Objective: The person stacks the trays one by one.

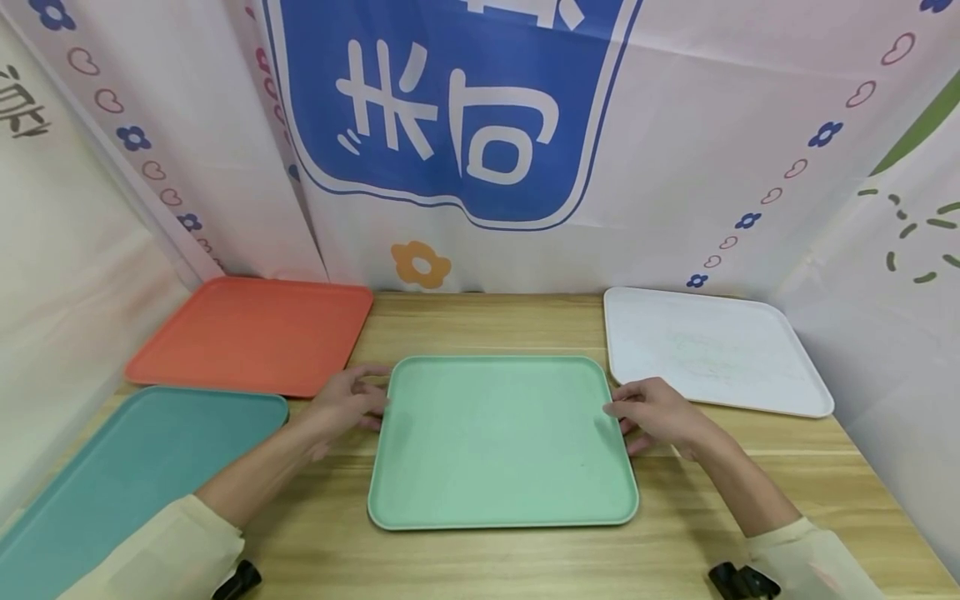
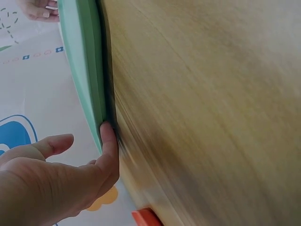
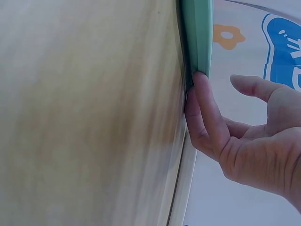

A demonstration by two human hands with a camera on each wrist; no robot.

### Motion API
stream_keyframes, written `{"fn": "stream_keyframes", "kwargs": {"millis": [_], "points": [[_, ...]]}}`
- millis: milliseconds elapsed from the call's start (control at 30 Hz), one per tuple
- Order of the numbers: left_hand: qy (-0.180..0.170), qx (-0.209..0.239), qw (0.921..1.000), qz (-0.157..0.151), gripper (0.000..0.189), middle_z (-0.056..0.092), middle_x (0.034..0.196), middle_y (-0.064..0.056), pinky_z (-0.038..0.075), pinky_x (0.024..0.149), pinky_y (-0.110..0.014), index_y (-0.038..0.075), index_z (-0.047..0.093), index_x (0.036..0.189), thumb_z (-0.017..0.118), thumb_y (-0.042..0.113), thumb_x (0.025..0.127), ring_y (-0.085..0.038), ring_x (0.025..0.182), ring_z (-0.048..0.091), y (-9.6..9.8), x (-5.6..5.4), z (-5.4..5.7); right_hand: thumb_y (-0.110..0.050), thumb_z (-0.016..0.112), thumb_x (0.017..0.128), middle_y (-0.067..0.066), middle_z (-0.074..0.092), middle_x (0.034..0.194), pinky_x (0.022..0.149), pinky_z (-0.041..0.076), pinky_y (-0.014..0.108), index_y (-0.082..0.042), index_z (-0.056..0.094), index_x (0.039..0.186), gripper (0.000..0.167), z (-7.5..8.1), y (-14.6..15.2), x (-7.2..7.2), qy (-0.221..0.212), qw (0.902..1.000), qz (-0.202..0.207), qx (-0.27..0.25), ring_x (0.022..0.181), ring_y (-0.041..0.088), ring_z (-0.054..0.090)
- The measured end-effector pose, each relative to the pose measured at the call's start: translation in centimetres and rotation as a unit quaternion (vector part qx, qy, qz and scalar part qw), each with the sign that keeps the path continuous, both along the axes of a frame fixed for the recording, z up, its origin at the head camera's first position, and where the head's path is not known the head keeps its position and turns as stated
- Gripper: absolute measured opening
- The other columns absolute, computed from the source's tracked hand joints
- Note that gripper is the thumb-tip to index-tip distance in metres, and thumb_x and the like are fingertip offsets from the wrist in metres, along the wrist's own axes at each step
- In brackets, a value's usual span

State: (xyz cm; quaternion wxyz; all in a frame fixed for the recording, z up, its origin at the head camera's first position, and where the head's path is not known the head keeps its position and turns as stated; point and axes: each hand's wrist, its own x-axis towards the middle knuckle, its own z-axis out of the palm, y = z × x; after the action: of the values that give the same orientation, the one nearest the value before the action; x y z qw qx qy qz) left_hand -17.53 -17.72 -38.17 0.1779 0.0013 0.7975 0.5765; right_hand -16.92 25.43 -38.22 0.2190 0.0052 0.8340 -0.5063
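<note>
A light green rectangular tray (image 1: pixel 502 442) lies flat on the wooden table, bare on top. My left hand (image 1: pixel 348 408) is at its left side; in the left wrist view a fingertip (image 2: pixel 107 132) touches the outer edge while the thumb (image 2: pixel 59 143) stands away from it. On the opposite side is my right hand (image 1: pixel 660 417). Its fingertips (image 3: pixel 201 82) meet the tray's edge from outside and slightly below, with the thumb (image 3: pixel 251 85) raised apart from the tray.
An orange-red tray (image 1: pixel 255 333) lies at the back left, with a teal tray (image 1: pixel 142 467) in front of it. A white tray (image 1: pixel 720 350) lies at the back right. Printed cloth (image 1: pixel 510 258) encloses the wooden table (image 1: pixel 450 567) behind and at both sides.
</note>
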Motion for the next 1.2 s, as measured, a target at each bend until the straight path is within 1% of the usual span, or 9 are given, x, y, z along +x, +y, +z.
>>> {"fn": "stream_keyframes", "kwargs": {"millis": [133,300,533,733,867,1000,1133,1200], "points": [[-0.001,-0.002,1.0000,-0.001,0.057,0.058,0.117,-0.024,0.061,0.083,-0.039,-0.010,0.032,0.154,0.053,0.005,0.103,-0.029,0.100,0.064,0.04,0.02,0.06,-0.014,0.061,0.103,0.019,0.062,0.103,0.067,0.064,0.040,0.019,0.049,0.136,0.047,0.09,0.07,0.07,0.003,1.0000,0.002,-0.002,0.089,0.025,0.061],[-0.009,-0.003,0.9999,-0.003,0.054,0.057,0.129,-0.027,0.060,0.084,-0.037,-0.013,0.038,0.151,0.054,0.007,0.103,-0.028,0.104,0.064,0.14,0.10,0.16,-0.013,0.061,0.103,0.018,0.063,0.100,0.067,0.065,0.041,0.019,0.050,0.135,0.046,0.13,0.12,0.20,0.002,1.0000,-0.001,-0.007,0.087,0.024,0.061],[-0.014,0.004,0.9999,-0.007,0.053,0.059,0.128,-0.026,0.060,0.082,-0.035,-0.014,0.040,0.150,0.054,0.006,0.103,-0.027,0.103,0.065,0.19,0.22,0.13,-0.012,0.061,0.103,0.015,0.062,0.095,0.065,0.064,0.040,0.018,0.052,0.132,0.043,0.04,0.14,0.46,0.002,1.0000,0.006,-0.007,0.084,0.023,0.061],[-0.018,0.003,0.9998,-0.009,0.052,0.059,0.126,-0.026,0.060,0.082,-0.035,-0.015,0.040,0.149,0.053,0.006,0.104,-0.026,0.103,0.065,0.22,0.27,0.02,-0.013,0.060,0.103,0.016,0.062,0.098,0.065,0.064,0.039,0.019,0.050,0.136,0.046,-0.08,0.29,0.59,0.000,0.9999,0.015,-0.008,0.085,0.024,0.060],[-0.016,0.005,0.9998,-0.012,0.052,0.059,0.125,-0.026,0.060,0.082,-0.035,-0.016,0.040,0.149,0.053,0.006,0.104,-0.026,0.102,0.065,0.24,0.31,0.11,-0.013,0.060,0.104,0.016,0.062,0.101,0.065,0.064,0.039,0.018,0.051,0.135,0.045,-0.20,0.36,0.71,0.000,0.9998,0.018,-0.010,0.085,0.024,0.061],[-0.019,0.003,0.9997,-0.015,0.052,0.058,0.128,-0.026,0.060,0.082,-0.035,-0.016,0.040,0.149,0.053,0.006,0.104,-0.026,0.103,0.065,0.34,0.30,0.20,-0.012,0.060,0.103,0.016,0.063,0.101,0.065,0.064,0.039,0.018,0.052,0.134,0.044,-0.32,0.37,0.82,0.000,0.9998,0.018,-0.013,0.085,0.024,0.061],[-0.033,-0.011,0.9994,-0.001,0.052,0.057,0.132,-0.027,0.060,0.083,-0.035,-0.013,0.041,0.150,0.053,0.007,0.103,-0.026,0.103,0.065,0.56,0.21,0.20,-0.012,0.061,0.103,0.017,0.063,0.103,0.065,0.064,0.039,0.018,0.051,0.134,0.045,-0.34,0.36,0.90,0.004,0.9998,0.017,-0.009,0.085,0.024,0.062],[-0.037,-0.016,0.9992,0.005,0.052,0.057,0.134,-0.028,0.060,0.083,-0.035,-0.013,0.041,0.150,0.053,0.006,0.103,-0.027,0.104,0.065,0.68,0.16,0.19,-0.012,0.061,0.103,0.017,0.063,0.102,0.064,0.064,0.039,0.017,0.053,0.132,0.043,-0.29,0.28,0.96,0.006,0.9998,0.017,-0.005,0.085,0.024,0.062]]}}
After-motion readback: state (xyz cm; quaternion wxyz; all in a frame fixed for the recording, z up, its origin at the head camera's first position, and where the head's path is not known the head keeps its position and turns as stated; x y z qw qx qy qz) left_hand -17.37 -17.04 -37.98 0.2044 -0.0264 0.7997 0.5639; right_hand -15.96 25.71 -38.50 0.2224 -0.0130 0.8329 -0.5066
